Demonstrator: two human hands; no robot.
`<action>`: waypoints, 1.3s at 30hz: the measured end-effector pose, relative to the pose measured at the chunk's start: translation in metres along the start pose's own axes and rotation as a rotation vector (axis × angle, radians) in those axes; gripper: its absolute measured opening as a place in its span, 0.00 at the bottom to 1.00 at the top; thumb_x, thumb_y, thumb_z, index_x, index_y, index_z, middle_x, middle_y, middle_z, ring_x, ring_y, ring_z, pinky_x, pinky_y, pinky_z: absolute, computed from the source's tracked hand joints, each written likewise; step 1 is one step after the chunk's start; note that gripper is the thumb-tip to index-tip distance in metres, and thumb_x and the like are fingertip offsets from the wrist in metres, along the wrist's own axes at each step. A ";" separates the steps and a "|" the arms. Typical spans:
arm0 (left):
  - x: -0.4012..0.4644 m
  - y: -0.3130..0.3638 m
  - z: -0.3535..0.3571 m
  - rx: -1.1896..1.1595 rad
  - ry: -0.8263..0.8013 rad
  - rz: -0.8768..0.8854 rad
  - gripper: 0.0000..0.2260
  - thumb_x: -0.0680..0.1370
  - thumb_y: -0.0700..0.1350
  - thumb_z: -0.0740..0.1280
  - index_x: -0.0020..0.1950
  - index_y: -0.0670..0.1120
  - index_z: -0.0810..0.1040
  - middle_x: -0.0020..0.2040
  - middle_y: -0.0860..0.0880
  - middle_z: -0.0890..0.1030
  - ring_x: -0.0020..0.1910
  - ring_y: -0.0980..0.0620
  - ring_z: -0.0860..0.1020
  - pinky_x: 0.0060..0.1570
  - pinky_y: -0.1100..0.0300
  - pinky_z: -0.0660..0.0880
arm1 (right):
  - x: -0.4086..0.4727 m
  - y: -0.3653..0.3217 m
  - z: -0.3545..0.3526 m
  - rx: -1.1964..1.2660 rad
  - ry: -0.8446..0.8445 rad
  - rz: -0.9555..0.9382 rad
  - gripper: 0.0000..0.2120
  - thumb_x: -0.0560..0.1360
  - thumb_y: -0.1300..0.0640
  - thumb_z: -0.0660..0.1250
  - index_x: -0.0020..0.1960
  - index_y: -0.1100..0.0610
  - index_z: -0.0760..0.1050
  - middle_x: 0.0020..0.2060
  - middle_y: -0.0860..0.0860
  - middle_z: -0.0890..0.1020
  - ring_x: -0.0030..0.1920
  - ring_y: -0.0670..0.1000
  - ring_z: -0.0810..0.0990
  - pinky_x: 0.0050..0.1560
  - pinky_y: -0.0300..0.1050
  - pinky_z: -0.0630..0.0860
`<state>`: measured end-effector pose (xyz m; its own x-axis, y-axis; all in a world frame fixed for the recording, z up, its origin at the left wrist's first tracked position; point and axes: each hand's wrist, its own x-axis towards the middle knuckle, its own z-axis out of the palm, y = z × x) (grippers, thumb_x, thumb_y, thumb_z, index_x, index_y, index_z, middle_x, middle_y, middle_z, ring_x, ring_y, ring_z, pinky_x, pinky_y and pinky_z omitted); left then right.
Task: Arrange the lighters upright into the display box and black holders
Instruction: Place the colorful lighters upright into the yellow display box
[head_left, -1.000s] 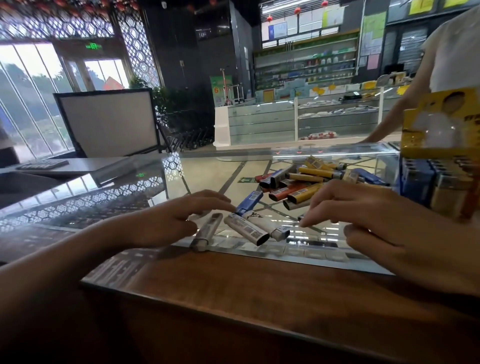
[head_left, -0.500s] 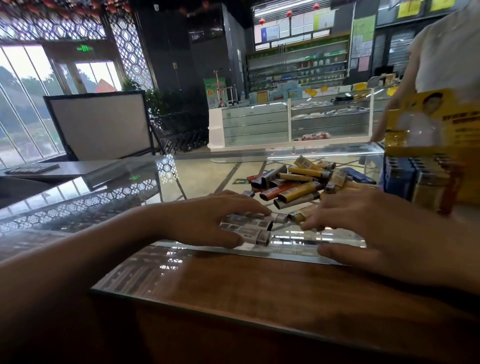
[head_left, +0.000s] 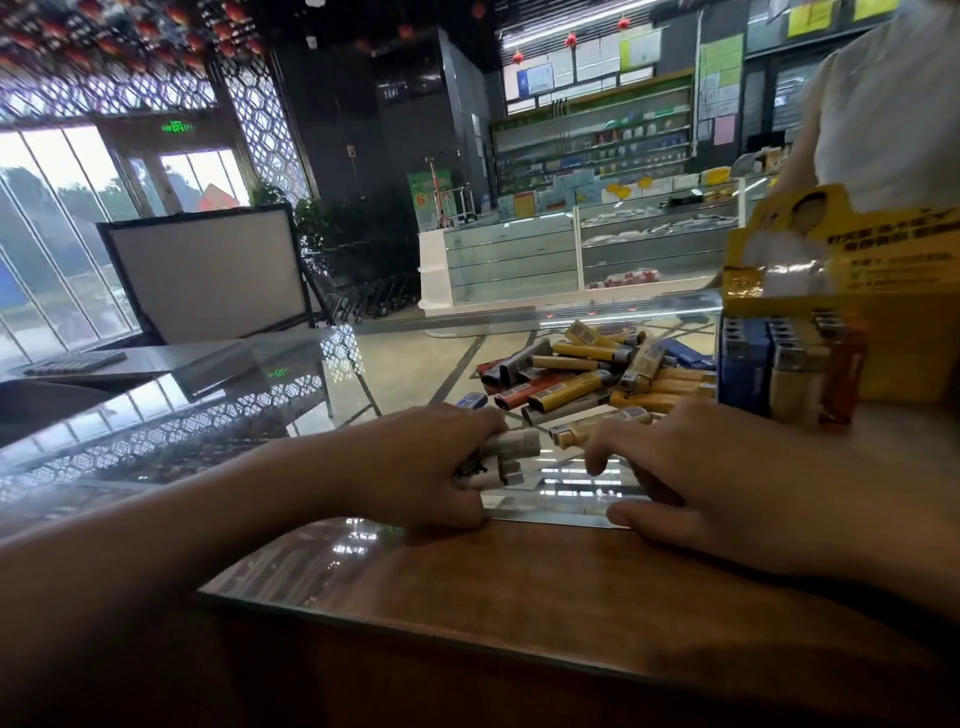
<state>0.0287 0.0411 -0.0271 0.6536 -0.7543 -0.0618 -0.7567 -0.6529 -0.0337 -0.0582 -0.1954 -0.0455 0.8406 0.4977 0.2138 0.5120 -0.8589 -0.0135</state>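
Several pale lighters (head_left: 511, 457) lie bundled flat, long axes running left to right, metal heads pointing right, grasped in the left hand (head_left: 415, 462) on the near glass counter (head_left: 208, 415). The right hand (head_left: 727, 483) rests relaxed, fingertips touching a yellow lighter (head_left: 597, 423). A loose pile (head_left: 587, 374) lies beyond, the yellow display box (head_left: 831, 291) far right.

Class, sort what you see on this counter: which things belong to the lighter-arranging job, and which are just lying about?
Job: pale lighters gripped by left hand; right hand; loose pile; yellow display box.
Lying about: keyboard; blank board; shelves.
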 end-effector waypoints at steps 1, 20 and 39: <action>-0.001 0.000 0.001 -0.002 0.015 -0.013 0.17 0.75 0.50 0.70 0.57 0.56 0.64 0.45 0.57 0.71 0.45 0.56 0.73 0.38 0.68 0.67 | 0.000 -0.001 0.000 0.013 0.001 -0.008 0.15 0.78 0.37 0.59 0.63 0.38 0.63 0.35 0.40 0.71 0.44 0.24 0.67 0.36 0.31 0.65; 0.017 -0.052 0.006 -0.468 0.311 -0.397 0.09 0.73 0.48 0.76 0.43 0.45 0.78 0.37 0.49 0.82 0.32 0.55 0.79 0.33 0.63 0.73 | 0.003 0.002 -0.002 0.251 0.386 -0.132 0.11 0.71 0.35 0.55 0.40 0.40 0.70 0.27 0.32 0.67 0.41 0.27 0.74 0.43 0.18 0.66; -0.032 0.026 -0.008 -1.076 0.241 -0.320 0.08 0.74 0.38 0.73 0.51 0.38 0.81 0.34 0.46 0.82 0.29 0.54 0.75 0.29 0.61 0.71 | 0.011 -0.011 -0.005 0.177 0.434 -0.026 0.27 0.72 0.46 0.74 0.69 0.47 0.70 0.51 0.41 0.71 0.47 0.40 0.73 0.46 0.31 0.69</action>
<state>-0.0118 0.0470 -0.0184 0.8873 -0.4611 -0.0073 -0.2266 -0.4497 0.8640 -0.0561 -0.1811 -0.0380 0.6949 0.3901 0.6041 0.5857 -0.7944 -0.1608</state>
